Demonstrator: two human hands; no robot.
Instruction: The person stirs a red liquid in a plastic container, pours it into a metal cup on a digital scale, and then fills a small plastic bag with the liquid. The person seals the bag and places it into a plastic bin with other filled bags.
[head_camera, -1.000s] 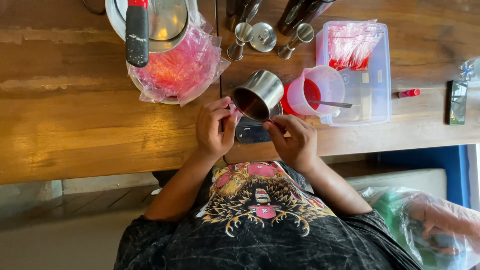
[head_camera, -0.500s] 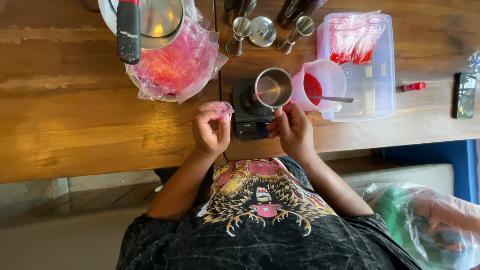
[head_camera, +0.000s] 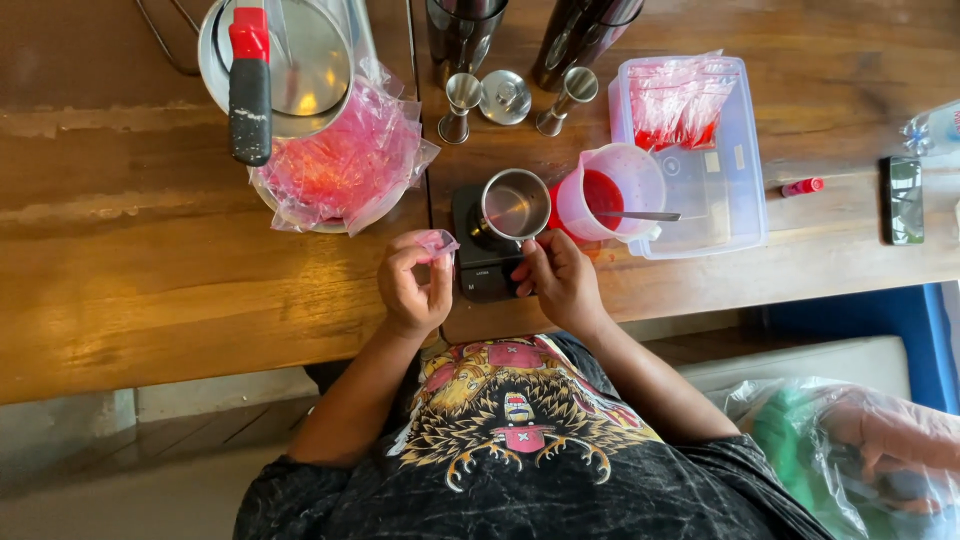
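My left hand (head_camera: 408, 288) pinches a small, crumpled pink plastic bag (head_camera: 436, 243) between thumb and fingers, just left of a black scale (head_camera: 478, 268). A steel cup (head_camera: 514, 204) stands upright on that scale. My right hand (head_camera: 557, 281) rests at the scale's front right corner, its fingertips closed on the cup's handle. Touching the cup on the right is a pink measuring jug (head_camera: 622, 170) of red liquid with a spoon in it.
A bowl lined with a red-stained plastic bag (head_camera: 340, 170) sits far left under a pan with a black and red handle (head_camera: 250, 90). Steel jiggers (head_camera: 462, 100), dark bottles, a clear box of red-filled bags (head_camera: 735, 190) and a phone (head_camera: 905, 200) are around. Another person's hand (head_camera: 890, 435) shows through plastic, lower right.
The steel cup was tilted and held close to both hands; it now stands upright on the scale. My left hand has drawn back with the small bag.
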